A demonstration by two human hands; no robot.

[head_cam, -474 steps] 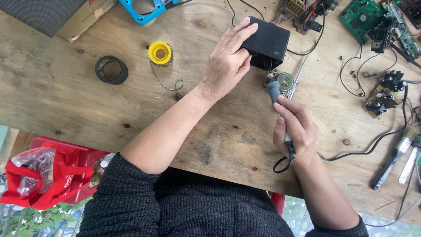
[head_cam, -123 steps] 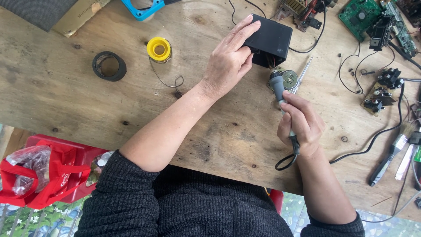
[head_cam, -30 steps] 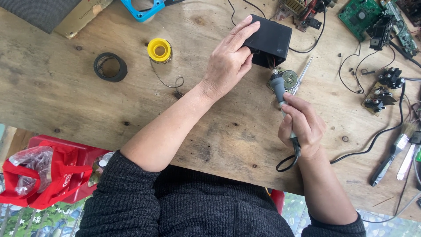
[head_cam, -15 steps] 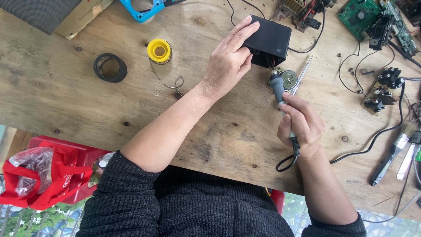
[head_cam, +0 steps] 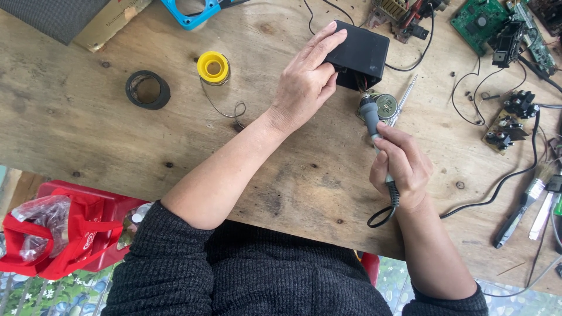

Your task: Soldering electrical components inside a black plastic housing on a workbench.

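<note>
My left hand [head_cam: 305, 85] rests on a black plastic box [head_cam: 362, 51] at the far middle of the wooden table [head_cam: 88, 134], fingers laid over its near-left corner. My right hand [head_cam: 403, 167] grips a grey soldering iron [head_cam: 371, 114] like a pen, tip pointing up toward the box's open underside. A small round circuit part [head_cam: 386, 105] lies just under the box by the iron's tip. The iron's black cord [head_cam: 383, 213] loops below my right hand.
A yellow solder spool [head_cam: 213, 67] and a black tape roll [head_cam: 147, 89] lie to the left. A screwdriver [head_cam: 404, 99], green circuit boards [head_cam: 494, 23], black wires, a brush [head_cam: 521, 208] and small parts crowd the right. A red bag [head_cam: 64, 234] sits below the table's near edge.
Hardly anything differs. Both hands keep the same hold, with only a slight shift of the soldering iron near the box.
</note>
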